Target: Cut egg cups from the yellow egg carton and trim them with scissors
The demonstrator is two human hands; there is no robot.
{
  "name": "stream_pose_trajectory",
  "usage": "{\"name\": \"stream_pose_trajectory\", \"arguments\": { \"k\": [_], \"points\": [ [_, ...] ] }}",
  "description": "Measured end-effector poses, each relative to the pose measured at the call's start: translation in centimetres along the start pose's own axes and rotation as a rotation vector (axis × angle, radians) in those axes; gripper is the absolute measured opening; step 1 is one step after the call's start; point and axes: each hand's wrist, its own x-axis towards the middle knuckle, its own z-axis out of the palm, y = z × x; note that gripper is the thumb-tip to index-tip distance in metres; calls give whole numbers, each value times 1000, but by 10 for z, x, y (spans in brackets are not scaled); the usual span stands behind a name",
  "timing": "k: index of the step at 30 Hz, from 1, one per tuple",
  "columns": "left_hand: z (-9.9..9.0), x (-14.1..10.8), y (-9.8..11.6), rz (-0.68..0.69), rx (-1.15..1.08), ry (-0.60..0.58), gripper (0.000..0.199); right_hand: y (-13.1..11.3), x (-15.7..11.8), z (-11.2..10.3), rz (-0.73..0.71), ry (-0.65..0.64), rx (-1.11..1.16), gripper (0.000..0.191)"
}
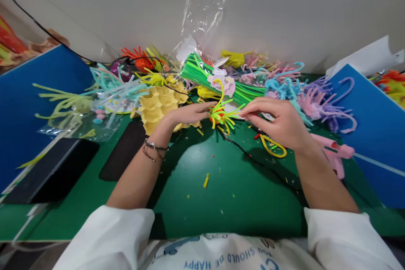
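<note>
A small tuft of yellow and green pipe cleaners with an orange-red middle stands in front of me, its strands fanning out and one yellow strand curling above it. My left hand grips its left side with the fingertips, the thumb mostly hidden. From the other side, my right hand pinches the tip of a green strand between thumb and forefinger. Directly behind the tuft lies a bundle of green pipe cleaners. A looped yellow pipe cleaner rests on the table below my right hand.
A pink glue gun lies right of my right wrist. A yellow egg-carton piece sits behind my left hand. Two dark flat objects lie left; blue panels flank the green table. Colourful pipe-cleaner pieces line the back.
</note>
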Motion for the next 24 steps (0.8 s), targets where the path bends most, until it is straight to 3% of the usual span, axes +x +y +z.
{"name": "stream_pose_trajectory", "arguments": {
  "k": [3, 7, 12, 19, 24],
  "points": [
    [6, 7, -9, 8, -109, 53, 68, 0, 0, 0, 8, -19, 4, 15],
    [16, 12, -12, 107, -165, 24, 69, -2, -1, 0, 19, -49, 13, 15],
    [22, 16, -9, 51, -131, 104, 77, -7, -2, -3, 11, -82, 17, 15],
    [25, 17, 4, 103, -12, 114, 89, -9, -2, -7, 7, -72, 10, 15],
    [29, 19, 11, 123, -2, 144, 76, -10, -3, -8, 8, -73, 20, 15]
  ]
}}
